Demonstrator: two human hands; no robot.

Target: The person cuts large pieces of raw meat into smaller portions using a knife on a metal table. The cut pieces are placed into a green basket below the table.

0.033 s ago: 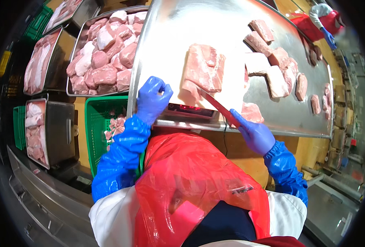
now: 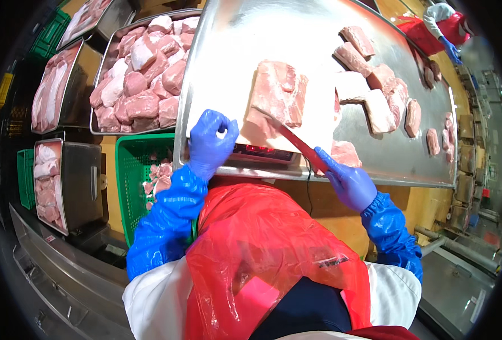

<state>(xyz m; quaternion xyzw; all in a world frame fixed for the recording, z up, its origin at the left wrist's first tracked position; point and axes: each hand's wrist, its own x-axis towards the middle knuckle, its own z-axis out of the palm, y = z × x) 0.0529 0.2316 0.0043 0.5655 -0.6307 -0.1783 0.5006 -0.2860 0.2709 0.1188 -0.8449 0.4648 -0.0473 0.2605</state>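
Note:
My right hand (image 2: pixel 350 184), in a blue-violet glove, grips a knife (image 2: pixel 302 147) by its handle, which is mostly hidden by the fingers. The blade looks red and points up and left. Its tip is at the near edge of a thick slab of pale pink meat (image 2: pixel 279 93). That slab lies on a bright, overexposed white surface, with a small flap of meat at its near left corner. Left of the slab, my left hand (image 2: pixel 212 139) is curled in its glove, thumb and fingers forming a ring. Nothing shows inside it.
A scale (image 2: pixel 262 154) with a red display sits at the near edge of the steel table (image 2: pixel 426 164). Several meat pieces (image 2: pixel 380 110) lie to the right. At left stand a full meat tray (image 2: pixel 95 122) and a green basket (image 2: pixel 127 187) with scraps. A co-worker (image 2: pixel 441 28) stands far right.
My left hand has shifted slightly down and right, and its curled fingers have loosened into a ring. The knife and my right hand stay nearly in place.

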